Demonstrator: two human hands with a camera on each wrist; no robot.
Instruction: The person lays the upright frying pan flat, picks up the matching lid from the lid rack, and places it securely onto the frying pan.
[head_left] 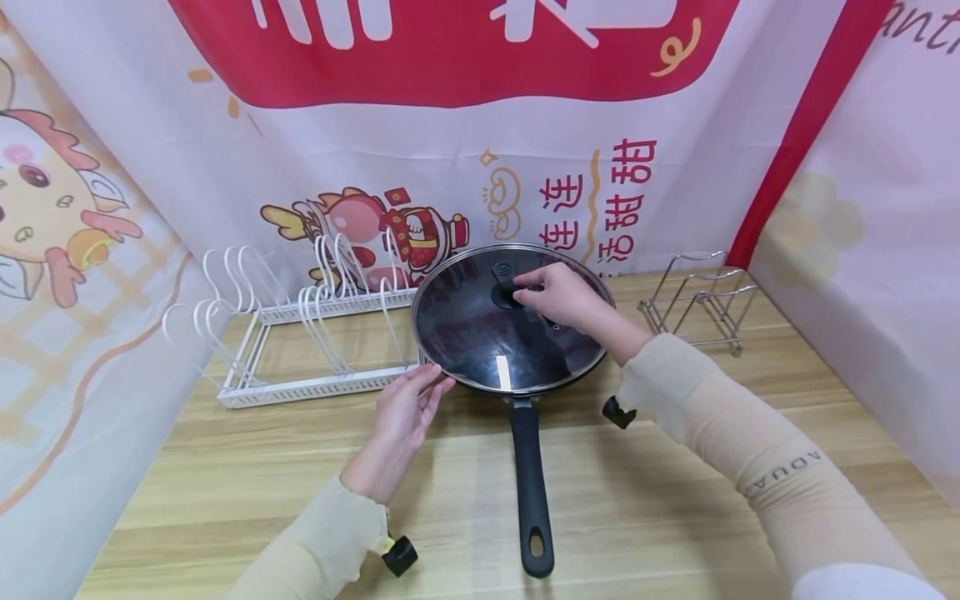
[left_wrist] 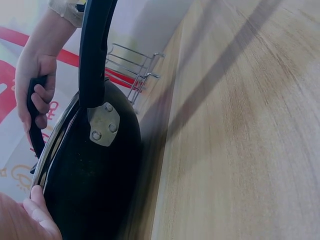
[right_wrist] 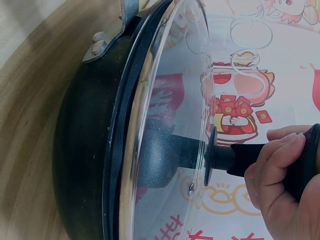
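Note:
A black frying pan (left_wrist: 90, 185) stands on the table, its long black handle (head_left: 531, 492) toward the front. Over it lies a glass lid (head_left: 468, 333) with a metal rim and a tall black knob (right_wrist: 240, 157). My right hand (head_left: 562, 296) grips this knob, fingers curled around it in the left wrist view. At the pan's left front edge, my left hand (head_left: 405, 408) touches the rim with its fingertips, the fingers fairly straight. The lid's rim sits right along the pan's edge in the right wrist view.
Left of the pan is a white dish rack (head_left: 322, 387) with looped wire dividers, close against the pan's side. A small metal wire rack (head_left: 697, 304) stands at the back right. Printed cloth (head_left: 450, 133) hangs behind the wooden table (head_left: 225, 492) and at both sides.

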